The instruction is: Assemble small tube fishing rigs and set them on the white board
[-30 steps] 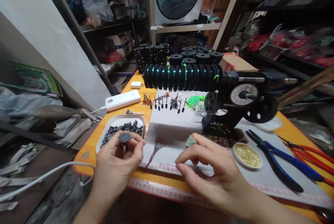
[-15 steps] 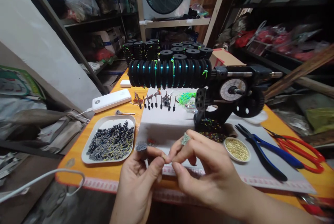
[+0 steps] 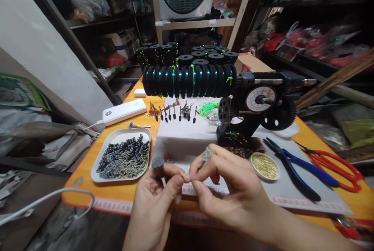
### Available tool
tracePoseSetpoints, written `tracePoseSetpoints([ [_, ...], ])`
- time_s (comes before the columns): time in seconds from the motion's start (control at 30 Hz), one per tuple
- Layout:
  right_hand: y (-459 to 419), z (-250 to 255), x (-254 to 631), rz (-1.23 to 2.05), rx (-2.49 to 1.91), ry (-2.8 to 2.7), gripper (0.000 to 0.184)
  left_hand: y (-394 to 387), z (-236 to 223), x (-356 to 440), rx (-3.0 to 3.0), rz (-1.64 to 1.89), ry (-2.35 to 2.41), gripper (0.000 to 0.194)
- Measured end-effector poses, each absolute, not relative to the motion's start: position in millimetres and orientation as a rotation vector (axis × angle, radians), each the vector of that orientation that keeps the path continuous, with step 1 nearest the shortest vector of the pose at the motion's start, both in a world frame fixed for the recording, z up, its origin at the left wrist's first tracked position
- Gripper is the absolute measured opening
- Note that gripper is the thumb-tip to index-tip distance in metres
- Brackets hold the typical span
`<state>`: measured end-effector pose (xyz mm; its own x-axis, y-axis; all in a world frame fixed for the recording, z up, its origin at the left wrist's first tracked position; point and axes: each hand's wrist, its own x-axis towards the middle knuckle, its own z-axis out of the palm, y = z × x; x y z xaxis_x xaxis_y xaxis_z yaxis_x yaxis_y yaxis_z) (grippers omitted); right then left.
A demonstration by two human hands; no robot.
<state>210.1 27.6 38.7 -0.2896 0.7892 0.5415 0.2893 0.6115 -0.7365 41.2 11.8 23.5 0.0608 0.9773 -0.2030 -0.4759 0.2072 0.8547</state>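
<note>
In front of the white sheet (image 3: 187, 136), my left hand (image 3: 159, 200) pinches a tiny yellowish piece (image 3: 183, 174) between thumb and forefinger; its kind is too small to tell. My right hand (image 3: 230, 188) meets it there, its thumb and forefinger pressed together at the same spot, and what they grip is hidden. A clump of small grey bits (image 3: 158, 162) shows by my left fingers. On a right finger sits a greenish textured band (image 3: 207, 153). Left of my hands stands a white tray (image 3: 96, 173) of small black, grey and yellow pieces; at right is a dish (image 3: 265, 166) of gold bits.
A black geared winding device (image 3: 260, 99) carries a long ribbed black roller (image 3: 188, 81) across the back. Blue-handled pliers (image 3: 300, 169) and red-handled scissors (image 3: 336, 169) lie at right. A white power bank (image 3: 124, 111) and black spools (image 3: 216, 58) stand farther off.
Both hands stay fingertip to fingertip with barely any movement. The whole view has shifted very slightly; the objects on the table keep their places.
</note>
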Motion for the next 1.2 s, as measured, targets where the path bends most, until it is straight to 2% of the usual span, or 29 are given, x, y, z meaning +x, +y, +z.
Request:
tracePoseSetpoints([
  [0.23, 26, 38, 210, 0.626, -0.865, -1.852, 0.015, 12, 26, 45, 0.690, 1.251, 0.949, 0.015],
  [0.4, 29, 42, 212, 0.625, -0.840, -1.876, 0.007, 12, 31, 47, 0.745, 1.382, 1.007, 0.023],
  [0.5, 32, 47, 213, 0.697, -0.792, -1.877, 0.012, 13, 28, 42, 0.839, 1.404, 1.052, 0.020],
  [0.7, 33, 57, 213, 0.804, -0.908, -1.850, 0.010, 13, 30, 46, 0.916, 1.429, 0.962, 0.012],
  [0.8, 33, 59, 211, 0.765, -0.864, -1.916, 0.009, 9, 36, 50, 0.863, 1.484, 0.871, 0.017],
  [0.87, 33, 60, 210, 0.645, -0.806, -2.012, 0.012, 6, 38, 47, 0.793, 1.470, 0.787, 0.017],
  [0.97, 31, 63, 209, 0.172, -0.599, -2.203, 0.016, 3, 37, 35, 0.787, 1.331, 0.781, 0.018],
  [1.1, 36, 66, 215, -0.345, -0.368, -2.297, 0.007, 3, 36, 17, 0.953, 1.136, 1.097, 0.021],
  [1.2, 59, 72, 228, -0.618, -0.299, -2.346, 0.002, -1, 39, 8, 1.111, 1.012, 1.154, 0.037],
])
